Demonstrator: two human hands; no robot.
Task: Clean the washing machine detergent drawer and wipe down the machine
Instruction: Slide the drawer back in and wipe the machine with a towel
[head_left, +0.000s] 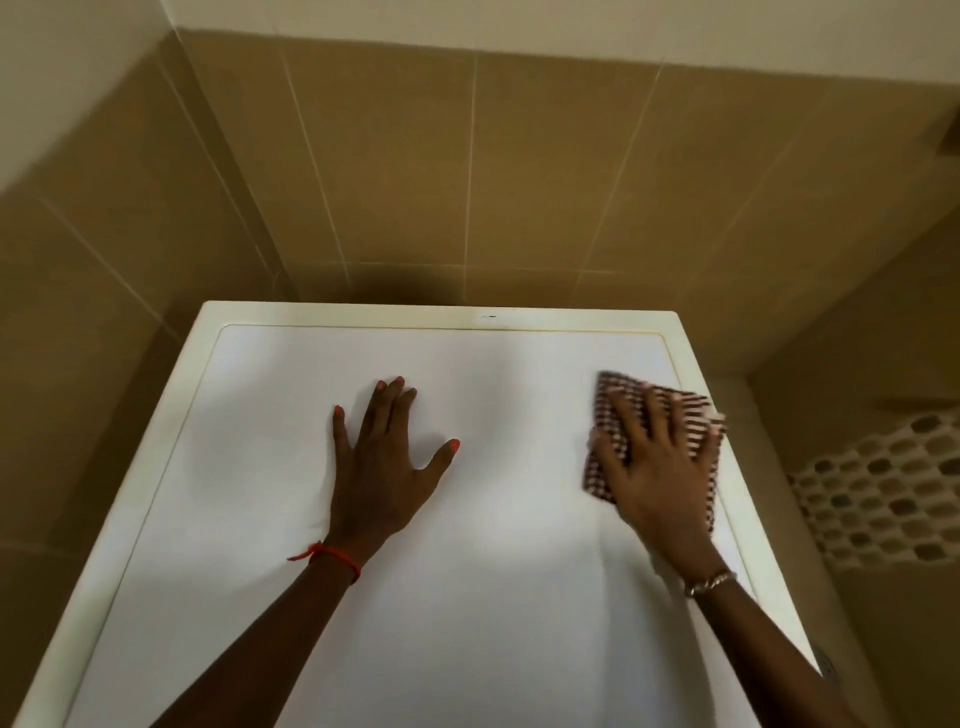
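The white top of the washing machine (467, 597) fills the lower middle of the view, with a cream rim round it. My left hand (382, 467) rests flat on the top near its middle, fingers spread. My right hand (654, 467) presses flat, fingers straight, on a red-and-white checked cloth (602, 400) near the machine's right edge. The cloth and my right hand are blurred. The detergent drawer and the machine's front are out of view.
Tan tiled walls (467, 171) stand close behind and on both sides of the machine. A white perforated basket (883, 493) sits low to the right of the machine.
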